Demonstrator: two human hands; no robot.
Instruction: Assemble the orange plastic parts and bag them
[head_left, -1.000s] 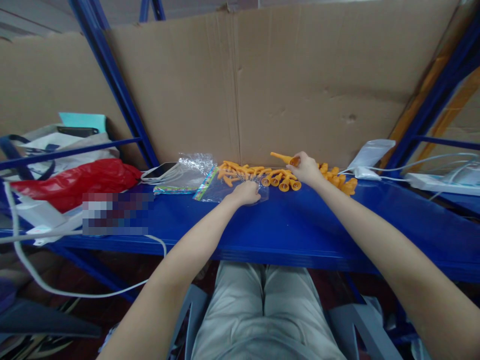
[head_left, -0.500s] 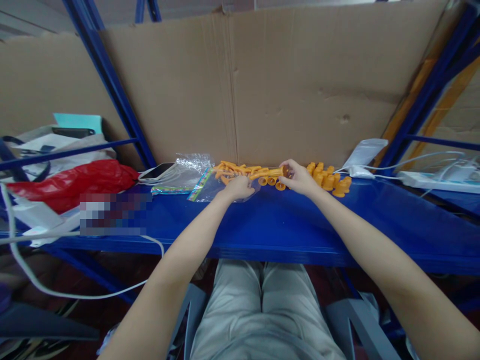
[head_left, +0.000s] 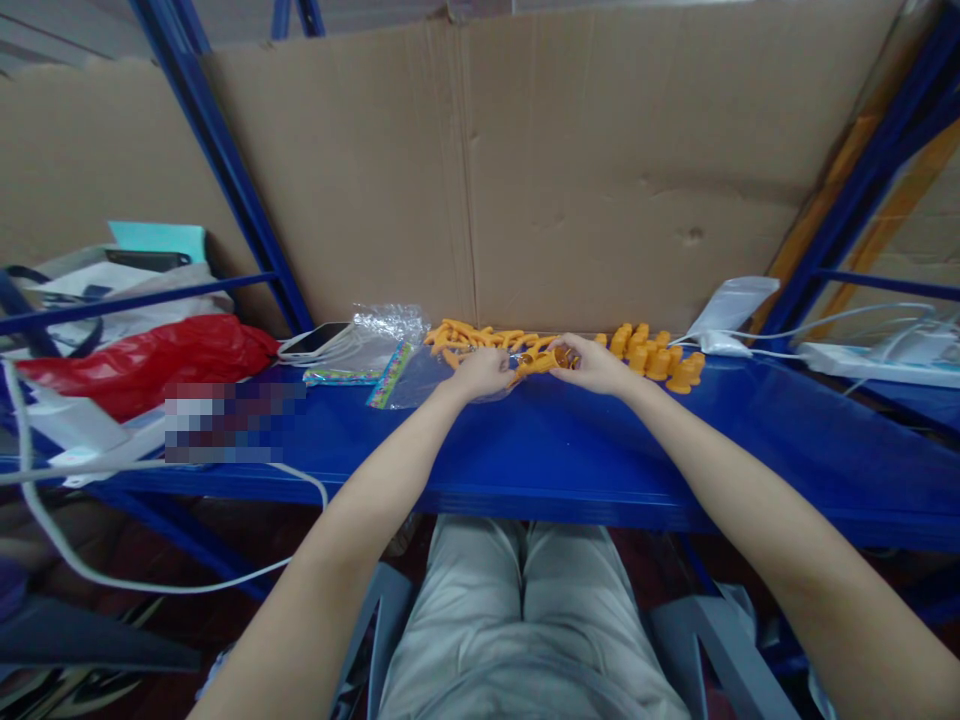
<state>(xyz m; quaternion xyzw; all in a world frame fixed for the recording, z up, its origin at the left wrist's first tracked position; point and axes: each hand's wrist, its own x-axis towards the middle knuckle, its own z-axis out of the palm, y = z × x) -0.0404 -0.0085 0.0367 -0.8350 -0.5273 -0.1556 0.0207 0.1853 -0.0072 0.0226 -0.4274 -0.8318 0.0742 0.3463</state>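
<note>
My right hand (head_left: 596, 366) is closed around the cup-shaped end of an orange plastic piece (head_left: 538, 364), whose hollow, darker opening shows at the fingertips. The piece's narrow part runs left toward my left hand (head_left: 484, 374), which is closed at that end with its fingertips partly hidden. Beneath and beside my left hand lies a clear zip bag (head_left: 416, 380) with a colourful top strip. Behind it is a pile of curved orange plastic sticks (head_left: 469, 335). Several orange cup-shaped parts (head_left: 652, 355) stand grouped right of my right hand.
The blue shelf (head_left: 555, 450) is backed by a tall cardboard sheet (head_left: 600, 180). To the left lie a phone (head_left: 319, 340), another clear bag (head_left: 390, 328) and a red plastic bag (head_left: 157, 365). White cables and a power strip (head_left: 877, 358) lie at the right. A white cable (head_left: 172, 590) hangs at front left.
The orange piece between my hands has turned and come lower, nearer the shelf's front. My right hand has shifted slightly down, and my left hand slightly right. The clear bag has shifted a little.
</note>
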